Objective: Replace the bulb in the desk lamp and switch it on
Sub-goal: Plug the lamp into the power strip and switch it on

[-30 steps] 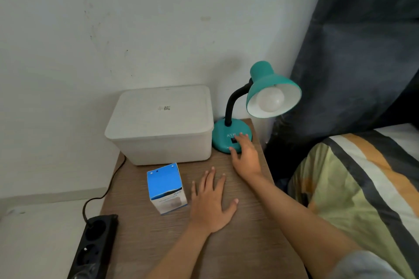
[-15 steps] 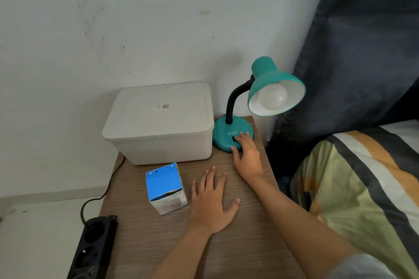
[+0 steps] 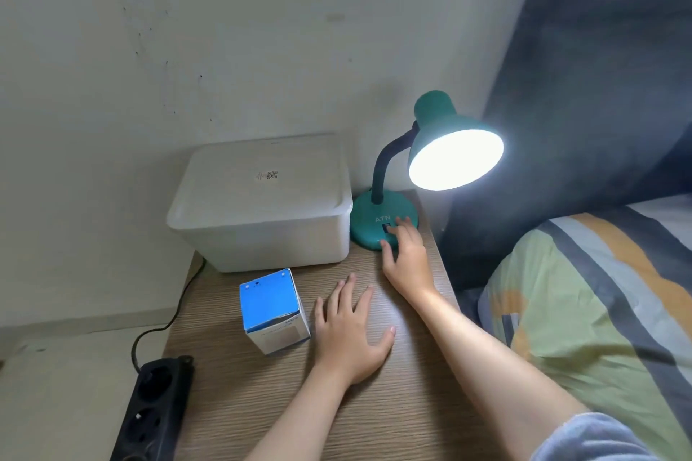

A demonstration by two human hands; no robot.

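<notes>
The teal desk lamp (image 3: 434, 116) stands at the back right corner of the wooden bedside table (image 3: 374, 423). Its bulb (image 3: 455, 159) glows bright white inside the shade. My right hand (image 3: 406, 254) rests on the front of the lamp's round base (image 3: 369, 215), fingertips on the dark switch below the letters ATN. My left hand (image 3: 350, 329) lies flat on the tabletop, palm down, fingers spread, holding nothing. A blue and white bulb box (image 3: 273, 311) stands just left of it.
A white lidded plastic bin (image 3: 262, 198) fills the back of the table, touching the lamp base. A black power strip (image 3: 153, 408) lies on the floor at the left, with its cable running up behind the table. A striped bed (image 3: 599, 311) sits right, dark curtain behind.
The lamp has come on: its bulb was dark in both earlier frames and now shines. My right hand has stayed on the base switch; my left hand has not moved.
</notes>
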